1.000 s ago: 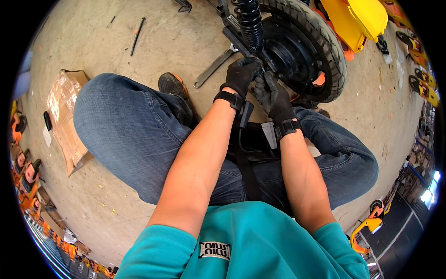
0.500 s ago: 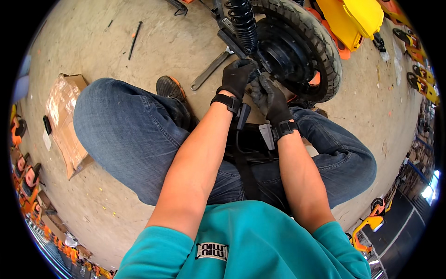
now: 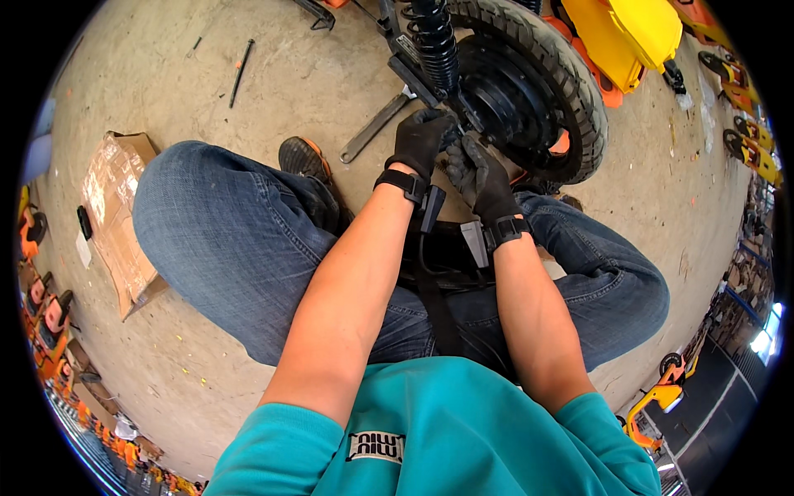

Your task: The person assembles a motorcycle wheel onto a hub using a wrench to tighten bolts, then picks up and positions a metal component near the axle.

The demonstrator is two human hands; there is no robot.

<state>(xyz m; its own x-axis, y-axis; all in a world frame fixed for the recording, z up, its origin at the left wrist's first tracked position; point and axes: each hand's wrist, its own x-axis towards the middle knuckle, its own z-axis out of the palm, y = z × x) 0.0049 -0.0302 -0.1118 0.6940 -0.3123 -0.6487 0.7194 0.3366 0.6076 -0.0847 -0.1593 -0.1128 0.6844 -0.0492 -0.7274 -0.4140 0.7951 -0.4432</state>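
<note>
Both my hands wear black gloves and meet at the axle end of a black wheel (image 3: 504, 95) with a chunky tyre (image 3: 589, 107). My left hand (image 3: 420, 139) is closed, its fingertips at the bracket below a black coil spring (image 3: 433, 45). Close beside it, my right hand (image 3: 480, 172) has its fingers bent together, thumb side toward the hub. Whatever small part lies between the fingertips is too small to make out. A metal wrench (image 3: 374, 128) lies on the floor left of my left hand, its far end near the bracket.
A flattened cardboard box (image 3: 116, 215) lies left of my bent leg. A long dark bolt or rod (image 3: 241, 74) rests on the floor farther off. Yellow body panels (image 3: 624, 37) stand behind the wheel. Orange and yellow scooters line the right edge.
Almost nothing differs. Both hands stay at the axle end, with only a slight shift of the left hand and the view.
</note>
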